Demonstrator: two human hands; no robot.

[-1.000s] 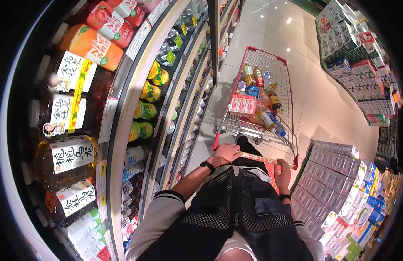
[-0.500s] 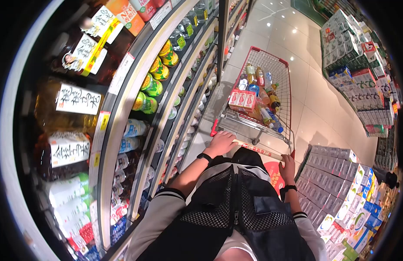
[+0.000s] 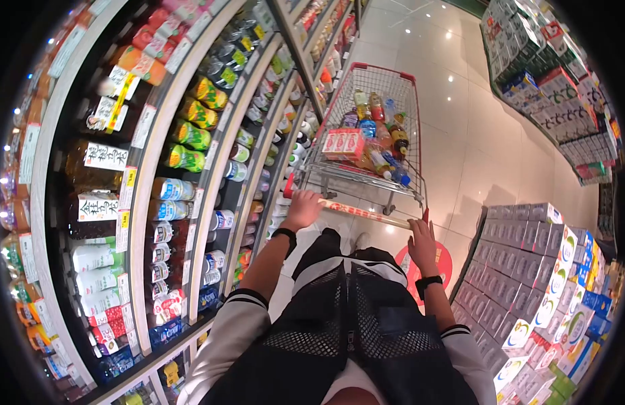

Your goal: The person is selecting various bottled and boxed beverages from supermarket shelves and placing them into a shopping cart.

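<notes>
Head view: left hand point(image 3: 303, 208) and right hand point(image 3: 420, 244) both clenched on cart handle point(image 3: 361, 214) of red shopping cart point(image 3: 366, 121) holding bottles and a red carton pack point(image 3: 344, 144), drink shelves point(image 3: 191, 169) just left.

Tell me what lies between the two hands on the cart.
In the head view, only the bare cart handle spans from the left hand to the right hand; floor tile shows beneath it.

Supermarket aisle: price-tagged shelves of bottled drinks point(image 3: 184, 135) left of the hands, red wire shopping trolley point(image 3: 366, 128) ahead, stacked cartons point(image 3: 522, 270) right.
</notes>
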